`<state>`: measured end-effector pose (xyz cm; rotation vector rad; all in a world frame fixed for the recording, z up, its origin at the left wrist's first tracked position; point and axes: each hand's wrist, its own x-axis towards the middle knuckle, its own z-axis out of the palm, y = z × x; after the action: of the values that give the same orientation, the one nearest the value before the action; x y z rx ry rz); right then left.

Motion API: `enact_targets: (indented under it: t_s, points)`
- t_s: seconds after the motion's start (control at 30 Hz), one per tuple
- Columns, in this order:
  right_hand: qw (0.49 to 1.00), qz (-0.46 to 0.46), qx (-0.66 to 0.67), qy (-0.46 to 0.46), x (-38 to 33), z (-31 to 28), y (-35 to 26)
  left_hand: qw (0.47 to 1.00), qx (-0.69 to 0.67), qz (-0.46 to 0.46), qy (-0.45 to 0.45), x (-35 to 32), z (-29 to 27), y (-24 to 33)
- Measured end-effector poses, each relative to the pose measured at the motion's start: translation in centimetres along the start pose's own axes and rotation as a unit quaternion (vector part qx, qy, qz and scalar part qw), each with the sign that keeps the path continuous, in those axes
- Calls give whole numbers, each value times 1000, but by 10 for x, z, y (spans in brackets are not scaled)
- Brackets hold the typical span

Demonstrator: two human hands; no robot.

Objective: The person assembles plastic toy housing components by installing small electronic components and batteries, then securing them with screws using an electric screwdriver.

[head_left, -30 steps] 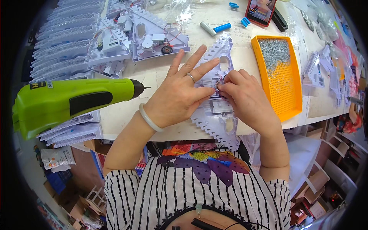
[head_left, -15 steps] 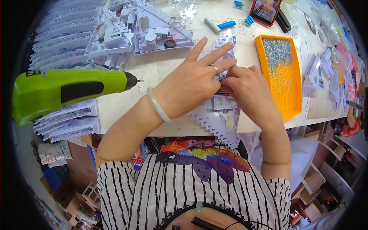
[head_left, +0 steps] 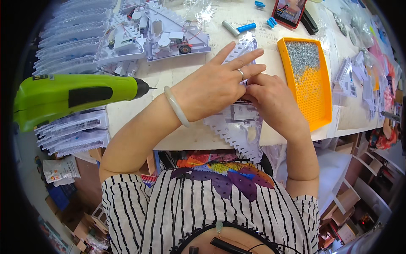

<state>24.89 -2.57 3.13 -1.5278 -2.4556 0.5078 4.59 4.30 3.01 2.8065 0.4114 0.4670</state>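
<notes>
A pale lavender plastic housing [head_left: 246, 113] with a stepped, saw-toothed edge lies at the table's front edge, under both hands. Over its middle, my left hand [head_left: 213, 91] has three fingers stretched out and its index finger bent down beside the right fingertips; its thumb is hidden. My right hand [head_left: 274, 98] meets it there, fingers curled and pinched together against the housing. Whatever the fingertips grip is too small or covered to make out. To the right stands a yellow tray [head_left: 325, 106] holding many small silver screws [head_left: 302, 57].
A green electric screwdriver [head_left: 80, 97] hangs at the left, its bit pointing right. Stacked housings [head_left: 69, 42] fill the far left; a housing with motor and wires [head_left: 177, 38] lies beside them. Beyond my hands are a blue cylinder [head_left: 246, 27] and a phone [head_left: 289, 12].
Both hands stay together over the housing with little movement. The view has shifted slightly, so most table items appear a little further left.
</notes>
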Motion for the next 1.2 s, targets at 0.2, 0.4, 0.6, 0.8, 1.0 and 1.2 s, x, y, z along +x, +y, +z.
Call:
enact_targets:
  t_s: [0.2,0.4,0.6,0.8,1.0,1.2]
  points:
    - [999,-16,30,20,1,1,2,1000,13,-16,0,-8,14,-2]
    - [998,16,49,23,3,-1,-4,996,-27,-51,69,-17,28,4]
    - [999,14,40,32,3,0,-6,989,-70,-100,85,-20,29,5]
    - [999,25,23,19,3,-1,-8,987,-74,-105,96,-22,33,6]
    - [997,25,70,32,2,1,-3,983,-96,-118,99,-20,32,7]
    - [993,29,108,28,0,-4,-3,990,-23,-107,92,-15,29,14]
